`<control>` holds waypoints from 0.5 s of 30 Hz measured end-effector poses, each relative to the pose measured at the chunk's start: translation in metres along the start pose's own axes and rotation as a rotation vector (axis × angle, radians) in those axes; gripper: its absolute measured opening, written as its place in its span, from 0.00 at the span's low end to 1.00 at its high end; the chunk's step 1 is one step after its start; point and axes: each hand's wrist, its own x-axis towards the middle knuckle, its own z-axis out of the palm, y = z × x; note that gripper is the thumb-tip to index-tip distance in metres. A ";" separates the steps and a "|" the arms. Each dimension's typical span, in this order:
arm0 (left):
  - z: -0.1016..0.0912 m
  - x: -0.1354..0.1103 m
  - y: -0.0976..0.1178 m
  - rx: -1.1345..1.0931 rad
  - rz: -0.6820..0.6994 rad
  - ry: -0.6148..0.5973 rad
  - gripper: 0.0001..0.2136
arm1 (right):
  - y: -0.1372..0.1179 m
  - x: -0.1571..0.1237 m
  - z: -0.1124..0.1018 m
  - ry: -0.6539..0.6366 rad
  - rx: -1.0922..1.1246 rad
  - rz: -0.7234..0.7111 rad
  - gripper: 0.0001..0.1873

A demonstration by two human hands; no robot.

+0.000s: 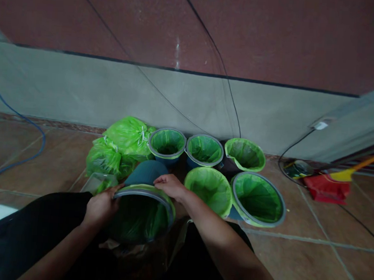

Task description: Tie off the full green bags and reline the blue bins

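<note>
A blue trash bin (148,171) is tipped toward me between my knees, its mouth facing me. Its grey rim (153,192) holds a green bin liner (156,219), folded over the edge. My left hand (104,202) is closed around the rim on the left side. With fingers bent together, my right hand (171,186) pinches the liner's folded edge at the upper right, outside the bin wall. Just right of it stands a bin with a pale green liner (208,190). The fingertips of my left hand are partly hidden.
Other lined bins stand along the wall, including a grey-rimmed one (259,200) at right. Tied green bags (127,138) and a clear plastic container (96,180) lie left. A red broom (327,187), a blue cable (28,159) and black cords are around the tiled floor.
</note>
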 end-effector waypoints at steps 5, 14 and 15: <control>-0.005 -0.003 0.011 0.093 0.053 -0.017 0.24 | -0.004 -0.006 0.003 -0.037 -0.069 -0.125 0.15; -0.017 -0.005 0.044 0.144 0.168 -0.070 0.27 | 0.000 0.004 0.018 0.017 -0.314 -0.142 0.06; -0.016 -0.003 0.044 0.136 0.166 -0.075 0.27 | 0.000 0.004 0.016 0.067 -0.398 -0.158 0.07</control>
